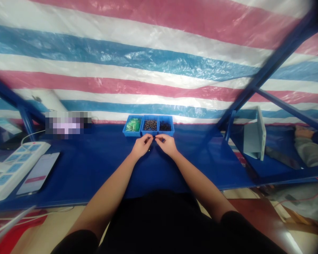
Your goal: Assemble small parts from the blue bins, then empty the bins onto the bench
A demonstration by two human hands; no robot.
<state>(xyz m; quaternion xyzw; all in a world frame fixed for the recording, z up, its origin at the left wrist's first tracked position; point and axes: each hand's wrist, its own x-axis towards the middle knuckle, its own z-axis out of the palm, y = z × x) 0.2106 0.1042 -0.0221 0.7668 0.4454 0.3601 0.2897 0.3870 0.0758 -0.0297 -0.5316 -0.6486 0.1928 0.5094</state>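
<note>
Both hands are close together over the blue tabletop [106,158], just in front of three small blue bins. My left hand [142,145] has thumb and fingers pinched together; whatever it holds is too small to make out. In a similar pinch, my right hand [166,143] faces it across a narrow gap, its contents hidden too. The left bin [132,134] contains green and clear pieces. Small brownish metallic parts [150,124] fill the middle bin, and dark black parts [165,126] lie in the right one. A tiny yellowish speck [149,150] shows below my left hand.
At the left lie a white power strip [31,150] and a phone [38,173]. Blue frame bars [243,98] slant up at both sides, before a striped plastic sheet [148,53]. On the right, a grey panel [254,135] stands near another person's sleeved arm [310,150].
</note>
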